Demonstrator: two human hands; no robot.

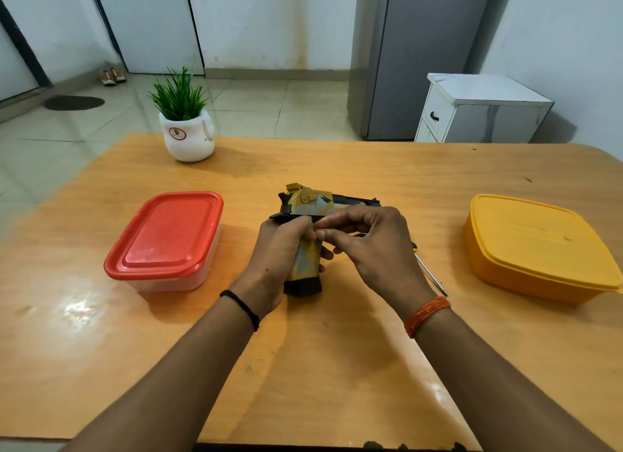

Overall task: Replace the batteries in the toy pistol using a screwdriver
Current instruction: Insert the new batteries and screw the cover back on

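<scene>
Left hand (283, 249) grips one toy pistol (313, 215); right hand (367, 242) pinches at it; one screwdriver (431, 272) beside; two tubs.

No text legible to us, only a blurred round emblem on the white plant pot (190, 141).

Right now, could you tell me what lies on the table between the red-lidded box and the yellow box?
In the head view, the toy pistol held by both hands, left hand and right hand, then the screwdriver beside the right hand.
</scene>
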